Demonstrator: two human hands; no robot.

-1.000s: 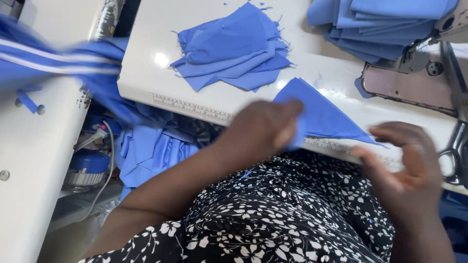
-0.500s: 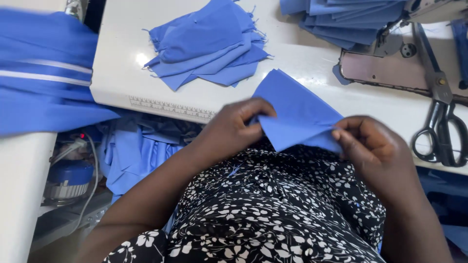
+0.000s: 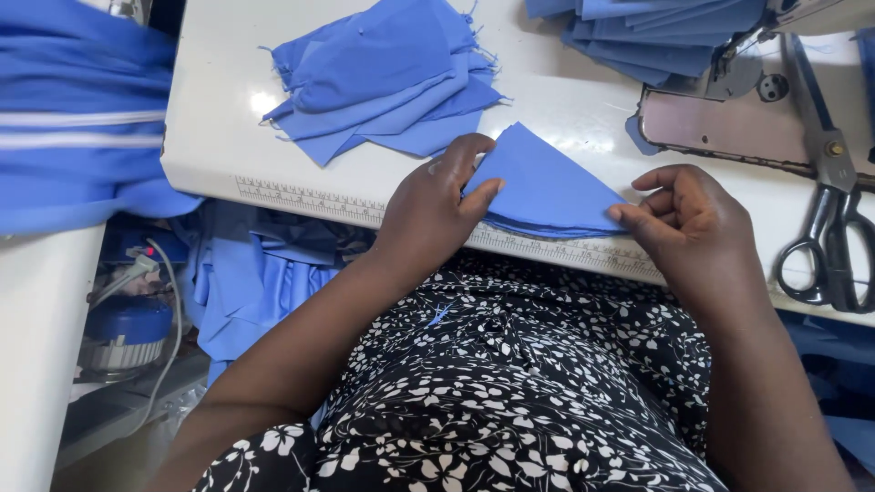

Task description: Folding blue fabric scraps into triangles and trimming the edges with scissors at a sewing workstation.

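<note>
So, head cam: a folded blue fabric piece (image 3: 545, 187) lies at the near edge of the white desk (image 3: 219, 137), long side running left-right between both hands. Left hand (image 3: 436, 205) pinches its left corner, right hand (image 3: 688, 223) grips the right tip; both equally close.

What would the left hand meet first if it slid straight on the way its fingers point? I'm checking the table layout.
Probably only the blue piece its fingers already hold, then bare table and the far fabric stack; depth is unclear.
</note>
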